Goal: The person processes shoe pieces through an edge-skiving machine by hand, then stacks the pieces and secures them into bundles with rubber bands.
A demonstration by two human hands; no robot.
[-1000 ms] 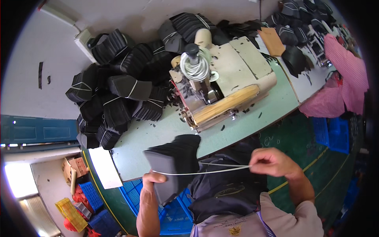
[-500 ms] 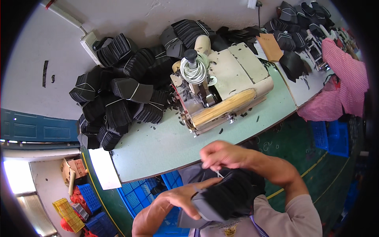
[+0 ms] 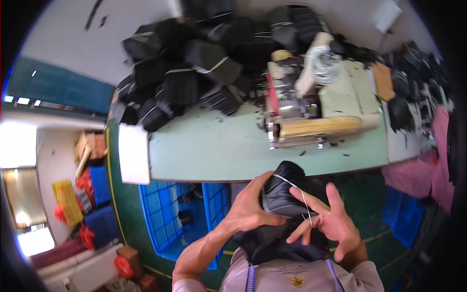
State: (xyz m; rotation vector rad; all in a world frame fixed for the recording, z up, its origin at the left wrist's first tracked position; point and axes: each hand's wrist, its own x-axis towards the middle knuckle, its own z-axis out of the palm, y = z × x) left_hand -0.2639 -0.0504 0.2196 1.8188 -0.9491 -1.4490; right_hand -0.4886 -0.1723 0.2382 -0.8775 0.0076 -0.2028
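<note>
A thick bundle of black sheets is held in front of my chest, just off the table's near edge. My left hand is wrapped round its left side, with the thumb across the near face. A thin white elastic band runs over the bundle and is stretched toward my right hand. That hand has its fingers spread, and the band is caught on them. Below the bundle, more black material lies across my lap.
A green table carries a machine with a wooden bar and coiled white tubing. Several banded black bundles are piled at the back left. Blue crates stand below the table's near edge. Pink checked cloth hangs at the right.
The view has swung, so the table and machine sit further right. My right hand has gone from a raised pinch to spread fingers at the bundle's right side, and the bundle is turned more upright.
</note>
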